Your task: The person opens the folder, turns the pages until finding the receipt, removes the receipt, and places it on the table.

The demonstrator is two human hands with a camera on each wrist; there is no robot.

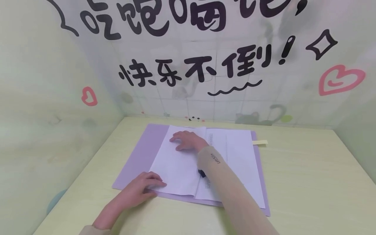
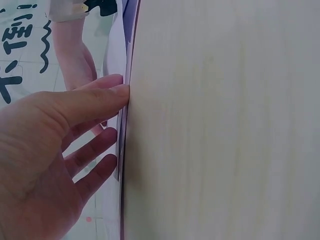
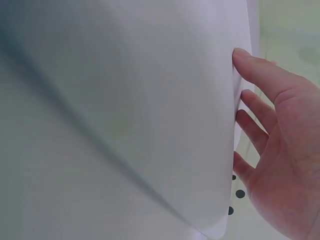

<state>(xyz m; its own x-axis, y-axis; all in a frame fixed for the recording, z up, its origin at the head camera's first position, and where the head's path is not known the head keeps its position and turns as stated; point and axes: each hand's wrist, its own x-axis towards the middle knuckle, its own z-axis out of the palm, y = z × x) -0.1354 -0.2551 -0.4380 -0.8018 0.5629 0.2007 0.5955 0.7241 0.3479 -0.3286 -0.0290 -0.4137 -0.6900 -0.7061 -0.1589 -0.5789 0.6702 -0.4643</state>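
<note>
A purple folder (image 1: 141, 150) lies opened flat, with white paper on both sides of its middle. My left hand (image 1: 142, 187) rests at the near left corner of the left white page (image 1: 176, 169), fingers extended over the paper. In the left wrist view, the thumb (image 2: 107, 97) of that hand touches the folder's edge. Farther up the same page, my right hand (image 1: 188, 141) lies with its fingers spread and slightly bent. Fingertips touch the paper (image 3: 190, 100) in the right wrist view. Printed text shows on the right page (image 1: 243, 156), partly hidden by my right sleeve.
A pale yellow tab (image 1: 260, 142) sticks out from the folder's right side. The folder lies on a light wooden table (image 1: 308, 182). Behind stands a wall (image 1: 199, 104) with large black characters, and side panels rise at left and right. A small black object (image 1: 202, 173) shows under my right wrist.
</note>
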